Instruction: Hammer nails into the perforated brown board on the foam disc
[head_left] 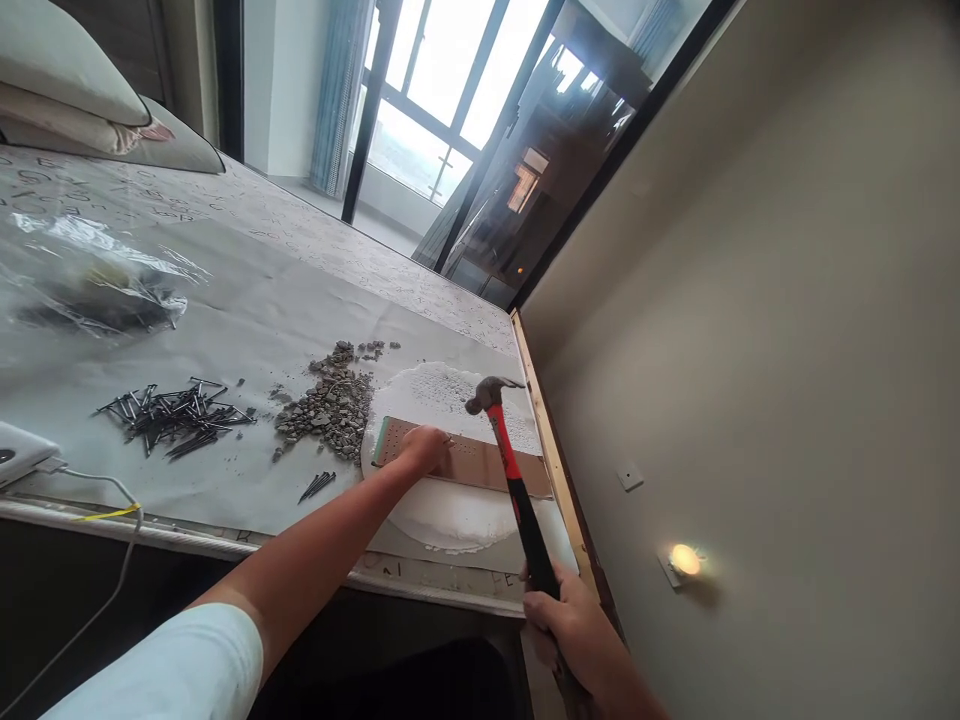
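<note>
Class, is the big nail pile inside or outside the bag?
Outside: the nail pile lies loose on the grey sheet, apart from the bag.

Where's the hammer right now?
Right of centre in the head view, the hammer is gripped in the right hand, its shaft crossing in front of the brown board, right of the left hand.

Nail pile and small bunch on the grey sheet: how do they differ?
The nail pile is much larger; the small bunch has only a few nails.
The nail pile points every which way; the small bunch lies roughly side by side.
The small bunch lies nearer the left hand than the nail pile.
Both are dark nails on the grey sheet.
</note>
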